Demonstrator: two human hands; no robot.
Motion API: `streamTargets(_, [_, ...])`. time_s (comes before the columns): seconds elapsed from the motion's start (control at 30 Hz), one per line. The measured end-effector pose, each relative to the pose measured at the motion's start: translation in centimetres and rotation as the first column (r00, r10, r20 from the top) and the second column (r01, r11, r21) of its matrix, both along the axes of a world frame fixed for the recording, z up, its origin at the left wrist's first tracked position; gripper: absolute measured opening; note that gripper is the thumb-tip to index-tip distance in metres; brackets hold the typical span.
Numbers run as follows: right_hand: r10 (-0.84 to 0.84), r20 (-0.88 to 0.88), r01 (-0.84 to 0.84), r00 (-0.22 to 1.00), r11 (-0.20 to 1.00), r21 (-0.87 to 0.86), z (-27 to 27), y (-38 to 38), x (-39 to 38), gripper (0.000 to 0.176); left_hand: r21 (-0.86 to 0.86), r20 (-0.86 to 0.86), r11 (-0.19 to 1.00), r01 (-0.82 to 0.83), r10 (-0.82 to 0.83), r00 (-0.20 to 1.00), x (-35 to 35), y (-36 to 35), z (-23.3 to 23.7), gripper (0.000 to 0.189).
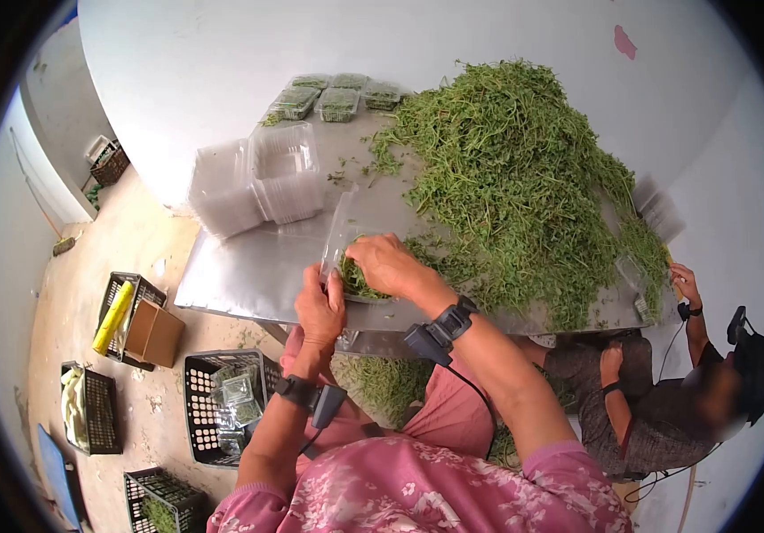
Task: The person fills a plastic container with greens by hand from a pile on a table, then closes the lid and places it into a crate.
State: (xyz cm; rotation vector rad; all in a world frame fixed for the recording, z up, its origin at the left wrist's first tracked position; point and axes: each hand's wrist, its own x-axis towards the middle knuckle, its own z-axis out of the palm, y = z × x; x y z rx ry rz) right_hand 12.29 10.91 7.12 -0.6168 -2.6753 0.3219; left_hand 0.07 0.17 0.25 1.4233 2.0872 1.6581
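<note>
Nearest are the person's two hands, both at the near left of the big heap of greens [511, 169]. The left hand [317, 311] is closed, its thumb and fingers pinching the near left edge of the open clear box [338, 231]. The right hand [388, 265] is between this box and the heap, so it is the nearer hand to the heap. Its fingers are bent down into the greens inside the box [360, 282]; I cannot tell if they grip some.

The box is on the metal table [231, 280], to the near left of the heap. Its raised lid is on the side away from the heap and runs from near to far. The long axis of its base is hidden by the hands.

Farther, left of the heap, stand the stacks of empty boxes [288, 178]. At the heap's far left are the filled boxes [338, 104]. To its near right sits another person [666, 413], one hand [686, 282] raised beside the greens.
</note>
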Motion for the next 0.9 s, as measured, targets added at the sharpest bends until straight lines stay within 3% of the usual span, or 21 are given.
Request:
streamTargets(0.1, [-0.062, -0.277, 0.040, 0.959, 0.995, -0.086, 1.6, 0.7, 2.1, 0.019, 0.027, -0.032, 1.000, -0.001, 0.002, 0.999, 0.1, -0.1, 0.2, 0.022])
streamTargets(0.17, [-0.201, -0.290, 0.154, 0.936, 0.972, -0.177, 3.1, 1.1, 4.7, 0.030, -0.003, -0.037, 1.000, -0.020, 0.020, 0.999, 0.0, 0.0, -0.2, 0.021])
streamTargets(0.27, [-0.380, -0.026, 0.353, 0.925, 0.881, -0.316, 2.9, 3.4, 8.8, 0.050, -0.017, -0.021, 1.000, -0.021, 0.021, 1.000, -0.1, 0.0, -0.3, 0.021])
streamTargets(0.37, [-0.409, 0.223, 0.460, 0.885, 0.842, -0.280, 2.3, 3.0, 9.9, 0.066, -0.009, -0.010, 1.000, -0.014, 0.014, 1.000, 0.0, 0.0, 0.0, 0.021])
streamTargets(0.47, [-0.372, 0.264, 0.451, 0.890, 0.803, -0.390, 1.6, 2.6, 8.6, 0.077, 0.004, -0.024, 1.000, -0.029, 0.029, 0.999, 0.0, 0.1, -0.2, 0.022])
streamTargets(0.7, [-0.435, -0.006, 0.411, 0.901, 0.856, -0.312, -1.9, 3.0, 7.6, 0.040, 0.005, -0.035, 0.999, -0.040, 0.040, 0.999, 0.0, 0.0, -0.3, 0.022])
streamTargets(0.8, [-0.449, 0.064, 0.434, 0.891, 0.803, -0.410, 0.6, 2.9, 8.0, 0.033, 0.024, -0.037, 0.999, -0.028, 0.028, 0.999, 0.0, 0.0, -0.5, 0.023])
streamTargets(0.9, [-0.389, -0.043, 0.374, 0.920, 0.905, -0.201, 2.7, 2.6, 8.0, 0.025, 0.010, -0.038, 0.999, -0.039, 0.040, 0.998, 0.0, 0.0, -0.3, 0.023])
